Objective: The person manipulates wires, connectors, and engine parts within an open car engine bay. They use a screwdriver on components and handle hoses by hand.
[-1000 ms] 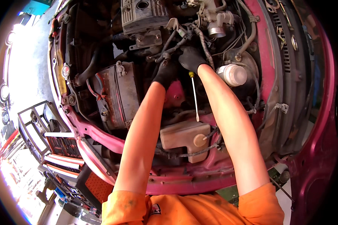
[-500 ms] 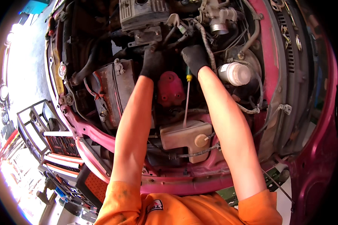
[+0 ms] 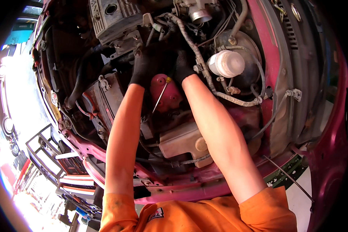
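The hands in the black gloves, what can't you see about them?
- Head view: fingertips of left hand and right hand vanish into dark shadow among the hoses.
- What they touch: hidden by the gloves.
- Thin metal rod: its yellow top sits by the right hand; whether it is gripped is unclear.

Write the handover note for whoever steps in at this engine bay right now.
Left hand, black-gloved, reaches deep beside the grey battery box; what it grips is hidden.
Right hand, black-gloved, is next to the thin metal rod with a yellow tip; whether it grips the rod is unclear.
The rod slants over the pink domed cap.
The beige plastic reservoir sits below.
Nothing visibly removed; work under the hands is unfinished.
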